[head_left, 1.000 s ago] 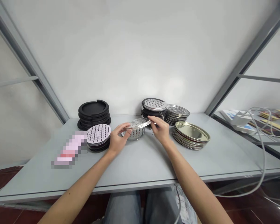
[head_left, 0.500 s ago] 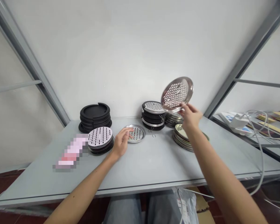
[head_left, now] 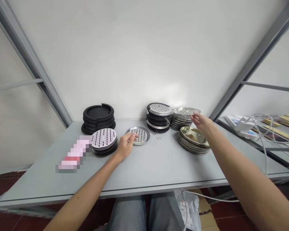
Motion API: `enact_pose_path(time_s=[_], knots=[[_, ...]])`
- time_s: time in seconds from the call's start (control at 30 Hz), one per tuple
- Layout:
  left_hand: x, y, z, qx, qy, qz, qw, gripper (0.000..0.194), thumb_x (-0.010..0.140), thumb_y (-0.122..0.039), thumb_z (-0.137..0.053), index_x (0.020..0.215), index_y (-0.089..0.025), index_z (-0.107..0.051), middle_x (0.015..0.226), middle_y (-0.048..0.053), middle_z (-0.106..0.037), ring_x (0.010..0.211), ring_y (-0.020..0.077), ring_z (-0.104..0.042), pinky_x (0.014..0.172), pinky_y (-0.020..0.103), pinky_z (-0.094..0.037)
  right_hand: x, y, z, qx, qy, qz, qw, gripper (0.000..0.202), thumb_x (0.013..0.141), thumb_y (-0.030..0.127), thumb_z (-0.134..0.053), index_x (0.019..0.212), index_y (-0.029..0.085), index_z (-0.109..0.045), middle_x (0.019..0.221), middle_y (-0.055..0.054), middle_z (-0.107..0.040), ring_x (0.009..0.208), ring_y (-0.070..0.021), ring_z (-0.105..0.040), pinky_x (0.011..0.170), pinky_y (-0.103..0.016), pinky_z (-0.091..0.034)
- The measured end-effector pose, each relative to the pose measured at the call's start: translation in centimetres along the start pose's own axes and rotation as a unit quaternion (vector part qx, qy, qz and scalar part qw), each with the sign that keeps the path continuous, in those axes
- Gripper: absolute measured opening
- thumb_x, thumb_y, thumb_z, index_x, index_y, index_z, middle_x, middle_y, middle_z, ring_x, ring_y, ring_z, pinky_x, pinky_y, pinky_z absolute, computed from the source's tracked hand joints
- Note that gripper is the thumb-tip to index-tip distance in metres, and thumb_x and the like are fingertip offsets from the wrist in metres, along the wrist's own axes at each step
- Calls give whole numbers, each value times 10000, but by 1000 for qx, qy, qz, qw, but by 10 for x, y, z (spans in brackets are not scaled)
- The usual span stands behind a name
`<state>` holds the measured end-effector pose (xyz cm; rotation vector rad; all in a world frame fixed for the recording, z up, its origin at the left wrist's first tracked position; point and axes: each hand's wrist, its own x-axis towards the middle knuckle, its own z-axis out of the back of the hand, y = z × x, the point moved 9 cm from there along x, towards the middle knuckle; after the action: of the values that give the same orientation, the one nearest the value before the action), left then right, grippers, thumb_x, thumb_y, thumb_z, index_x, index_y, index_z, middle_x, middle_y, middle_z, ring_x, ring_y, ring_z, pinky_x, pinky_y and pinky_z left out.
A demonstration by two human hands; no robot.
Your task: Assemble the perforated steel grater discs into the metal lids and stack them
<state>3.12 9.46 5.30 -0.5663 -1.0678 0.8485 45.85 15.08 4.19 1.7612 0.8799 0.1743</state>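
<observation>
At the back right my right hand [head_left: 199,121] pinches the edge of a perforated metal disc [head_left: 186,111], which lies on or just over a stack of similar discs [head_left: 180,124]. My left hand [head_left: 126,144] rests by another perforated metal disc [head_left: 142,135] in the middle of the table, its fingers partly spread over the near left rim. To the right, under my right forearm, stands a stack of gold-coloured round plates [head_left: 195,136]. Small metal rings [head_left: 158,138] lie beside the middle disc.
Black round frames [head_left: 98,113] are stacked at the back left, with a stack topped by a grater disc [head_left: 103,138] before them. Another black stack [head_left: 159,109] stands behind the rings. A shelf with cables and a white box [head_left: 246,124] is at the far right.
My right hand has lowered the perforated disc from the air onto the back right stack. My left hand has hardly moved.
</observation>
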Motion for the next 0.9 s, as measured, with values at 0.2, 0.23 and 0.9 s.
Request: enact_pose_path(time_s=[0.2,0.23,0.9], knots=[[-1,-6,-2,9,9,-7,1000,459,969,-420,-356,857,-142,-703,783,61,-686,698,162,-636,699,285,-474,-1,-7,-2,-5,5,-6,1000,166,792,0,-593,768,142,-512,753,13,-586,611,-56,-631,517,-116,-577],[-1,-6,-2,9,10,-8,1000,454,967,-417,-361,854,-141,-704,775,59,-686,693,162,-636,699,286,-475,-1,-7,-1,-9,10,-7,1000,165,791,0,-595,769,142,-514,761,10,-593,625,-62,-638,519,-125,-580],[-2,-10,-5,53,13,-65,996,353,958,-312,-416,770,-163,-675,706,27,-663,698,155,-625,707,293,-475,-1,30,6,-332,64,196,920,82,789,149,-596,810,75,-622,768,-114,-652,611,-126,-616,522,-229,-535]])
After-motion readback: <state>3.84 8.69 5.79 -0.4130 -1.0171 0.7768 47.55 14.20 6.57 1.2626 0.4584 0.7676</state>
